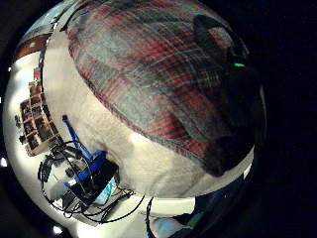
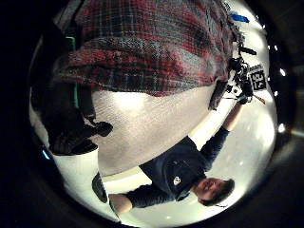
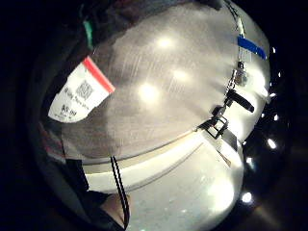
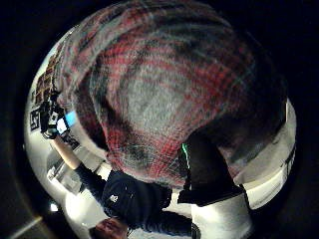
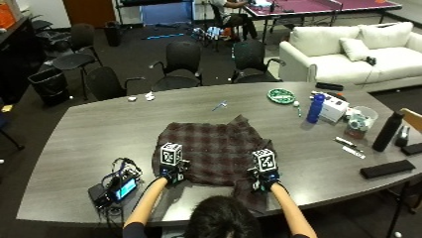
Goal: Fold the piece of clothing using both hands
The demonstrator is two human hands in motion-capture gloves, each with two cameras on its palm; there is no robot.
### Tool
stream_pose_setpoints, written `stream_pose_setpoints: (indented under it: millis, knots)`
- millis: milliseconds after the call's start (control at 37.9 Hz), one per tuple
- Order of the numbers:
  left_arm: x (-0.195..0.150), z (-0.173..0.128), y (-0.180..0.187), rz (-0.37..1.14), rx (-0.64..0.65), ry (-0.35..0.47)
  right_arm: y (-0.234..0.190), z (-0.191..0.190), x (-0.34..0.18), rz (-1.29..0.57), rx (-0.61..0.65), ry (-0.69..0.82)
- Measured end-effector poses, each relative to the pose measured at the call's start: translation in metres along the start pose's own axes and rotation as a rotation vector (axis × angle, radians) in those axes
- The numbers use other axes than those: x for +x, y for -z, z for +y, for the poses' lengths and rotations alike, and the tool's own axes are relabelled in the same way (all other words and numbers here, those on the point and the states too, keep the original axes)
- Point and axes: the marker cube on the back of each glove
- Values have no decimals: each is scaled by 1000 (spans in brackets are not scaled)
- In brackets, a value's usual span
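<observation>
Dark red-and-grey plaid woven garment (image 5: pixel 212 151) lies spread, mostly flat, on the grey wood-grain oval table (image 5: pixel 99 131), at the middle of the near edge. One flap trails toward the far edge, another bunches at the garment's near right corner, hanging close to the table's near edge. A white price tag with a red stripe (image 3: pixel 79 95) shows in the right little-finger palm view, so it's probably still attached to the garment.

Left hand (image 5: pixel 173 171) sits on the garment's near left corner. Left palm views show black-gloved fingers (image 2: pixel 71 128) curled at the cloth's hem, so I read it as gripping the edge. Right hand (image 5: pixel 264 177) is on the near right corner; in its thumb-side view a gloved finger (image 4: pixel 207 172) lies under a lifted fold of plaid, so it looks to be pinching cloth too.

Handling, my read:
- light, soft, limp fabric; no stiffness, will sag and crease between the two grip points
- woven cloth on wood grain should slide, not snag
- hold at corners or hem, keep both hands level so the fold line stays straight
- loose right flap needs flattening, else the fold goes lumpy
- tag may flop out

Elsewhere on the table: black device with a tangle of cables (image 5: pixel 115 187) at the near left edge. Toward the far right: a green patterned plate (image 5: pixel 282 95), a blue bottle (image 5: pixel 316 108), a white box (image 5: pixel 335 107). Black bottle (image 5: pixel 387 131) and flat black case (image 5: pixel 387 168) at the right end.
</observation>
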Motion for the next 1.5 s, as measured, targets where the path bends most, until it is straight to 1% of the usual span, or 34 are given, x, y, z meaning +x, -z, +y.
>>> stream_pose_setpoints:
  millis: [158, 237, 343, 396, 475, 580, 633, 686, 765, 792, 871, 897, 950, 1055, 1135, 1214, 1266, 1293, 1319, 1372, 1398, 1425, 1451, 1504]
  knots:
    - [1, 0, 0, 9, -8, -8, 10, -16, 3, -11, 114, 6]
    - [2, 1, 0, 20, -8, -5, 14, -25, 4, 9, 199, 6]
    - [0, 7, -2, 11, -34, 71, 15, -29, -1, 51, 263, -3]
    - [-1, 10, -3, 3, -31, 94, 15, -27, -3, 83, 273, -12]
    - [-1, 16, -1, 1, -3, 104, 18, -21, -4, 144, 287, -26]
    - [0, 37, 8, -17, 24, 102, 30, -1, 1, 174, 307, -22]
    - [1, 54, 16, -22, 49, 72, 38, 15, 4, 150, 320, 6]
    - [3, 76, 25, -20, 85, 38, 49, 28, 9, 123, 361, 53]
    - [2, 100, 34, -39, 156, 19, 55, 37, 17, 87, 375, 111]
    - [1, 103, 35, -27, 177, -10, 56, 40, 18, 73, 363, 131]
    - [6, 113, 36, 82, 195, -172, 69, 67, 18, 45, 333, 185]
    - [7, 120, 39, 105, 195, -214, 76, 79, 17, 45, 328, 197]
    - [10, 136, 52, 115, 196, -261, 93, 101, 16, 60, 322, 208]
    - [13, 160, 85, 109, 171, -289, 128, 130, 16, 105, 324, 197]
    - [9, 157, 108, 127, 135, -278, 153, 133, 18, 111, 325, 172]
    - [2, 132, 124, 155, 98, -232, 169, 109, 25, 95, 293, 116]
    - [-3, 106, 129, 168, 63, -155, 175, 81, 30, 86, 261, 61]
    - [-6, 93, 130, 168, 37, -89, 176, 64, 32, 85, 248, 30]
    - [-9, 79, 129, 160, 5, 2, 177, 46, 32, 86, 237, -3]
    - [-19, 45, 121, 128, -55, 231, 177, 16, 28, 91, 224, -61]
    - [-25, 26, 114, 111, -72, 333, 177, 7, 24, 91, 221, -82]
    - [-30, 10, 106, 101, -81, 404, 177, 2, 18, 88, 221, -99]
    - [-31, -1, 99, 103, -90, 440, 175, -3, 14, 84, 226, -114]
    - [-27, -10, 86, 124, -109, 448, 170, -14, 7, 76, 257, -144]
